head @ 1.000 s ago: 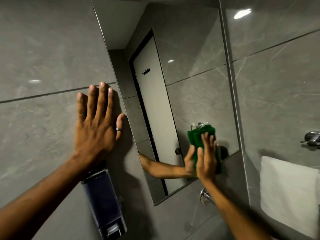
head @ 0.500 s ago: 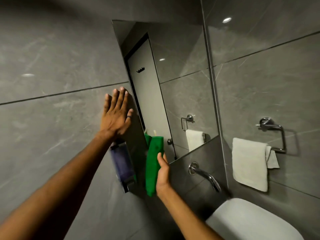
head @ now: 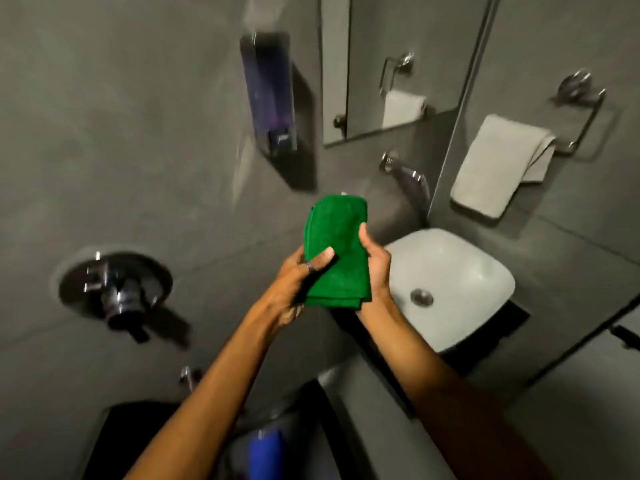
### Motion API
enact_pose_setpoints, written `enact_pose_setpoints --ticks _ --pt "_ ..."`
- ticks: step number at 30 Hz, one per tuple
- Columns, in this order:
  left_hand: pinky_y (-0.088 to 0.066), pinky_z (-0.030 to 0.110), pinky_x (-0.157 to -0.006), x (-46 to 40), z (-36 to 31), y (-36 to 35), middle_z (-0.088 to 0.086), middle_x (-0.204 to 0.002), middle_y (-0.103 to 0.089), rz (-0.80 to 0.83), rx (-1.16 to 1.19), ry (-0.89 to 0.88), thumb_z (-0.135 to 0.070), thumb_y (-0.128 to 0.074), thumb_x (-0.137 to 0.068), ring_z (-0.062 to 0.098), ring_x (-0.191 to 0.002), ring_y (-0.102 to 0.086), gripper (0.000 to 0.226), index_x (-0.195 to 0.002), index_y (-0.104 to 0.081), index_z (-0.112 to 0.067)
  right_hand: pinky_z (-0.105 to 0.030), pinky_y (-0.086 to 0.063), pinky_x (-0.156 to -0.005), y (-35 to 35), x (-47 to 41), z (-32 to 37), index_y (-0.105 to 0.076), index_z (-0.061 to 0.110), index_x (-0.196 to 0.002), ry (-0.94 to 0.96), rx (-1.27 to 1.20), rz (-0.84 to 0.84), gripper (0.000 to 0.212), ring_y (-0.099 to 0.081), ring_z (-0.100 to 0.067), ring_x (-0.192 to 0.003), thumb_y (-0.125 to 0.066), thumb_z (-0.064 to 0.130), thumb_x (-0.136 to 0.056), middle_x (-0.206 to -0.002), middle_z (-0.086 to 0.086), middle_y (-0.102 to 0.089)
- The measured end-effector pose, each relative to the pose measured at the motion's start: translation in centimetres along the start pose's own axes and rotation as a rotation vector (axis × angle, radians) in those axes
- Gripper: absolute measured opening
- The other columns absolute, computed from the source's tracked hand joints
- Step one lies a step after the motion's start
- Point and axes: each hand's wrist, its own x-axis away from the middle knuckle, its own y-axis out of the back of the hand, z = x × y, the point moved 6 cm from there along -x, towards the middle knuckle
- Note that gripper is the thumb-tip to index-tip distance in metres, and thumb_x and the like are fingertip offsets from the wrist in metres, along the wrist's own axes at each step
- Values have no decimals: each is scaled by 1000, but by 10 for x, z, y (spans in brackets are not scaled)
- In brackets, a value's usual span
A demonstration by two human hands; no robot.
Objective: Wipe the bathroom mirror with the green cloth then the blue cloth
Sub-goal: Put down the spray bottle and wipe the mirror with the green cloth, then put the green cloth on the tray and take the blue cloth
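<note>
Dim, grainy view, motion-blurred throughout, wide-angle bending at edges; soft glare on the white basin (head: 450,271).

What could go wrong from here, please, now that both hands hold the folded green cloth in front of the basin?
1. The green cloth is held between the left hand and right hand close beside the white basin; a slip might drop it in, possibly wetting it.
2. The blue object low in view is blurred; if that is the blue cloth, reaching down unseen could knock the wall tap.
</note>
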Motion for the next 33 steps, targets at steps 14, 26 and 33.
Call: enact_pose_setpoints --ticks 14,26,33 --pt "-65 27 -61 176 399 105 14 -125 -66 -587 287 713 21 -46 -92 13 -79 -76 58 -143 -52 -5 -50 -53 -92 306 79 -253 -51 2 -137 -638 788 -453 56 -61 -34 -107 -48 -19 -85 -121 -21 -63" --pt "-60 18 -87 185 545 181 17 -132 -59 -811 4 705 30 -39 -85 2 -92 -72 62 -144 -48 11 -33 -59 -84 432 48 -371 -50 5 -140 -720 1226 -353 59 -65 -27 -107 -50 -14 -84 -124 -16 -66" --pt "-42 43 -111 220 529 246 25 -141 -48 -1030 -656 865 0 -60 -82 41 -124 -55 60 -141 -51 2 -41 -52 -103 427 50 -369 -35 23 -153 -600 1624 -250 77 -62 -30 -122 -62 6 -83 -140 -11 -59"
